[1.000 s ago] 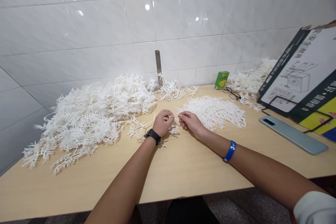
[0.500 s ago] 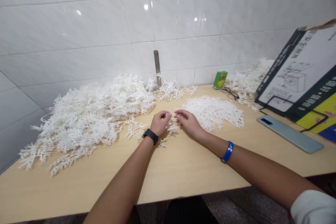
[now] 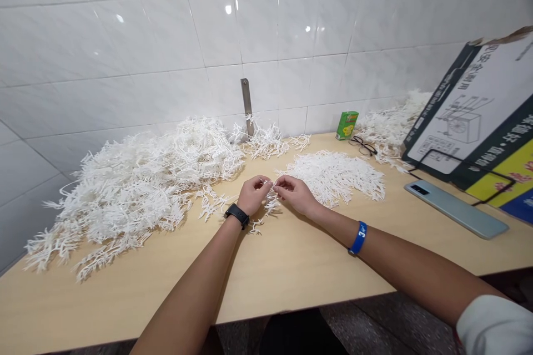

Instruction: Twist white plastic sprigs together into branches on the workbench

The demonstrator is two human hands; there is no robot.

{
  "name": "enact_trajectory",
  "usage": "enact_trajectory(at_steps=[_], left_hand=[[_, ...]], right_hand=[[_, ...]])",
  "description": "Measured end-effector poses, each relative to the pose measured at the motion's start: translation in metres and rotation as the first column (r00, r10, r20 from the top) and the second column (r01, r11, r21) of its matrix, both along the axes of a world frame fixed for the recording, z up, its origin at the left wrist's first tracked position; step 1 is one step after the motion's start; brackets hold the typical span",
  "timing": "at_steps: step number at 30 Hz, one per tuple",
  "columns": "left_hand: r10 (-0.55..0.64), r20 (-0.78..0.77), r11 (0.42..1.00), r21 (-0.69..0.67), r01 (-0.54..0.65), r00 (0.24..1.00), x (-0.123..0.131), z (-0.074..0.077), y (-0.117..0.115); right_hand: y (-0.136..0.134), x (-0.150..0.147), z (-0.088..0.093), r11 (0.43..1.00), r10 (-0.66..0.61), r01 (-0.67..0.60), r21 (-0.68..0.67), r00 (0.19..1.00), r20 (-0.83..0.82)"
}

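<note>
My left hand, with a black watch at the wrist, pinches a white branched plastic piece over the middle of the table. My right hand meets it there, its thumb and fingertips closed on the tip of the same piece. Below the hands, a few small white sprigs lie on the wood. A large tangled heap of white branched pieces spreads to the left. Just beyond my right hand is a flatter, neater pile of white pieces.
A metal strip stands against the tiled wall behind small white tangles. To the right are a green box, eyeglasses, another white heap, a phone and a large printed carton. The table's front edge is near.
My right fingertips have closed in on the left ones and now pinch the piece's tip. The view has shifted slightly.
</note>
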State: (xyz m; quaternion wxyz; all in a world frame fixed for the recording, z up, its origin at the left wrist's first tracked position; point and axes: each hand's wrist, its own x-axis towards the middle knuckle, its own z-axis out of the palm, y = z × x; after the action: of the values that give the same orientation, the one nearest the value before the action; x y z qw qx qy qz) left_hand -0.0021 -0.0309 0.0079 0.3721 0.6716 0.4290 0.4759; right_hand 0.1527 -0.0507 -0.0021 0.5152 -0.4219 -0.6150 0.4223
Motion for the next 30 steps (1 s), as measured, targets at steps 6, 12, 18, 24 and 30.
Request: enact_trajectory(at_steps=[6,12,18,24,30], left_hand=[[0.015,0.005,1.0,-0.005,-0.015,1.0,-0.001,-0.001,0.002],[0.092,0.064,0.994,-0.058,-0.088,0.994,-0.004,-0.003,0.007],[0.308,0.119,0.951,-0.056,-0.303,0.944,-0.011,-0.005,0.015],[0.507,0.159,0.86,-0.032,-0.509,0.847,-0.019,-0.007,0.023],[0.523,0.208,0.85,-0.048,-0.525,0.827,-0.023,-0.007,0.026]], right_hand=[[-0.001,0.002,0.0,1.0,-0.003,0.004,-0.007,0.998,0.061],[0.004,0.008,0.0,0.983,-0.127,0.095,0.154,0.968,0.216],[0.018,0.021,-0.002,0.908,-0.385,0.291,0.302,0.864,0.324],[-0.008,0.008,0.008,0.967,-0.157,0.127,0.219,0.98,0.126],[-0.033,-0.017,0.0,0.838,0.517,-0.51,-0.193,0.856,-0.016]])
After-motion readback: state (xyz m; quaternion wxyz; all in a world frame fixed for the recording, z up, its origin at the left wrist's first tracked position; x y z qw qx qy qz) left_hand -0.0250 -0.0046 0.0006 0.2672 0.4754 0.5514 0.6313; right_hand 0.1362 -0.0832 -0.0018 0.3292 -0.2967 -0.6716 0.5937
